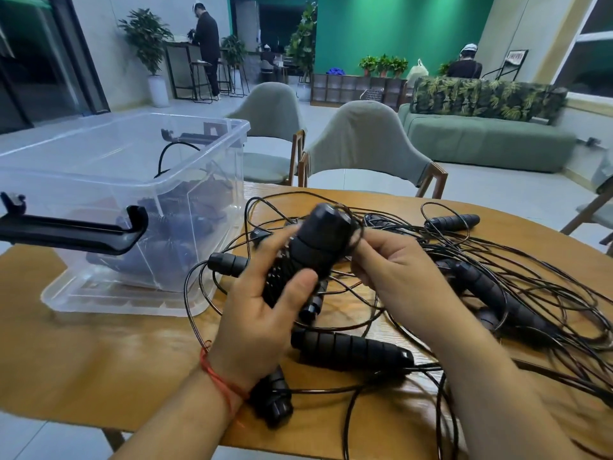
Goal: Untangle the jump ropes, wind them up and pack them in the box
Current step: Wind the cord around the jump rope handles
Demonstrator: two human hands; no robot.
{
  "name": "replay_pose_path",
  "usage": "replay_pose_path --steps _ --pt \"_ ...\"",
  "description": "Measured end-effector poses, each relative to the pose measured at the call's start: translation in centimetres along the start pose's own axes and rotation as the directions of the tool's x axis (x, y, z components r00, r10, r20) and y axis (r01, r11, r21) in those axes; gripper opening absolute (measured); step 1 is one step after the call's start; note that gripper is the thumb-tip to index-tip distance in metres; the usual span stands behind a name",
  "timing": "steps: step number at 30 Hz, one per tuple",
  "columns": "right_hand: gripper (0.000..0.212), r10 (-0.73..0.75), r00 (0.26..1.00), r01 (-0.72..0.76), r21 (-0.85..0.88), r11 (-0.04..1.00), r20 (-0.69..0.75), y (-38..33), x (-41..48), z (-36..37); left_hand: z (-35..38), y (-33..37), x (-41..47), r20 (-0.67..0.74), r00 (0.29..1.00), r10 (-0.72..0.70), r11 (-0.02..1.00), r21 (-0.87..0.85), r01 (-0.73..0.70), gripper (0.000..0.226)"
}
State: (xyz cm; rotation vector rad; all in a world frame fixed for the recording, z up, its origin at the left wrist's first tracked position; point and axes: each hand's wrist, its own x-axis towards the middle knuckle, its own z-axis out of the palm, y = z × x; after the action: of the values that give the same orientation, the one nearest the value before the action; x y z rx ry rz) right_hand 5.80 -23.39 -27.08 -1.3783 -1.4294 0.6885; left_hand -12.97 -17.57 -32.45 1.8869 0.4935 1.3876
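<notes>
The left hand (265,313) is gripping the black handles (315,247) upright above the table (99,360), and the right hand (394,270), close beside it, is pinching the thin cord (356,239) at their top (winding it on, I judge). Some dark ropes (185,220) are already lying in the clear box (215,154) at left, but the bigger tangle (497,277) is sprawling across the table, so most of the job is waiting.

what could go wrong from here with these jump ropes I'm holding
The right hand pinches cord at the held handles, but that cord likely runs into the tangled pile; pulling may tighten knots. Loops hang over the table edge near you, so a loose handle could be dragged off.
</notes>
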Motion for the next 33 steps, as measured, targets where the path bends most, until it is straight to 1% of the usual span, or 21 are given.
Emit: replay_pose_path --steps 1,2,5,9,11,12,15,17,21,23,25,27,29,31,33 --pt "0.038 -0.044 0.999 0.044 -0.093 0.995 0.001 -0.2 -0.1 0.3 -0.1 -0.1 0.2 -0.024 0.999 -0.047 0.997 -0.068 0.045 0.045" --pt "0.037 -0.075 0.997 0.075 -0.143 0.987 0.005 -0.4 -0.1 0.6 -0.2 -0.2 0.4 -0.032 0.996 -0.078 0.99 -0.123 0.073 0.046" --pt "0.027 -0.102 0.995 0.101 -0.248 0.963 0.008 -0.4 -0.1 1.0 -0.4 -0.3 0.6 -0.046 0.99 -0.134 0.97 -0.212 0.122 0.042" --pt "0.026 -0.072 0.997 0.075 -0.341 0.937 0.021 -0.1 0.0 1.4 -0.2 0.2 0.6 -0.072 0.973 -0.217 0.918 -0.355 0.178 0.031" --pt "0.026 -0.071 0.997 0.068 -0.366 0.928 0.006 0.2 -0.1 1.7 -0.3 0.2 0.6 -0.086 0.966 -0.245 0.904 -0.38 0.195 0.028" --pt "0.026 -0.084 0.996 0.074 -0.37 0.926 -0.013 0.3 -0.1 1.8 -0.4 0.2 0.7 -0.092 0.965 -0.246 0.91 -0.365 0.197 0.027" --pt "0.025 -0.117 0.992 0.088 -0.392 0.916 -0.05 0.2 -0.3 1.8 -0.3 0.0 0.7 -0.11 0.974 -0.2 0.958 -0.232 0.17 0.027" --pt "0.02 -0.113 0.992 0.08 -0.404 0.911 -0.06 -0.2 -0.6 1.7 0.0 -0.1 0.8 -0.131 0.977 -0.168 0.982 -0.114 0.153 0.031" --pt "0.02 -0.117 0.99 0.072 -0.434 0.898 -0.076 -0.7 -1.1 1.6 0.2 0.1 0.9 -0.202 0.97 -0.137 0.983 0.092 0.159 0.038" --pt "0.021 -0.114 0.991 0.07 -0.44 0.895 -0.075 -1.0 -1.3 1.7 0.5 0.4 0.8 -0.198 0.975 -0.098 0.973 0.187 0.136 0.048" --pt "0.022 -0.084 0.994 0.047 -0.425 0.904 -0.069 -1.2 -1.4 1.9 0.9 0.6 0.6 -0.201 0.976 -0.081 0.962 0.242 0.129 0.057" --pt "0.023 -0.04 0.998 0.016 -0.389 0.921 -0.053 -1.6 -1.5 2.1 0.9 0.4 0.5 -0.224 0.971 -0.084 0.95 0.275 0.145 0.063" --pt "0.024 -0.035 0.999 0.021 -0.388 0.922 -0.03 -2.1 -1.8 2.5 0.8 0.0 0.4 -0.25 0.966 -0.06 0.925 0.35 0.148 0.064" --pt "0.024 -0.079 0.997 0.062 -0.472 0.879 -0.018 -2.6 -2.2 2.8 0.8 -0.2 0.1 -0.26 0.965 -0.021 0.884 0.446 0.139 0.065" --pt "0.024 -0.11 0.994 0.088 -0.58 0.81 -0.003 -3.2 -2.3 2.9 1.0 -0.2 0.1 -0.278 0.961 -0.012 0.847 0.507 0.157 0.068"
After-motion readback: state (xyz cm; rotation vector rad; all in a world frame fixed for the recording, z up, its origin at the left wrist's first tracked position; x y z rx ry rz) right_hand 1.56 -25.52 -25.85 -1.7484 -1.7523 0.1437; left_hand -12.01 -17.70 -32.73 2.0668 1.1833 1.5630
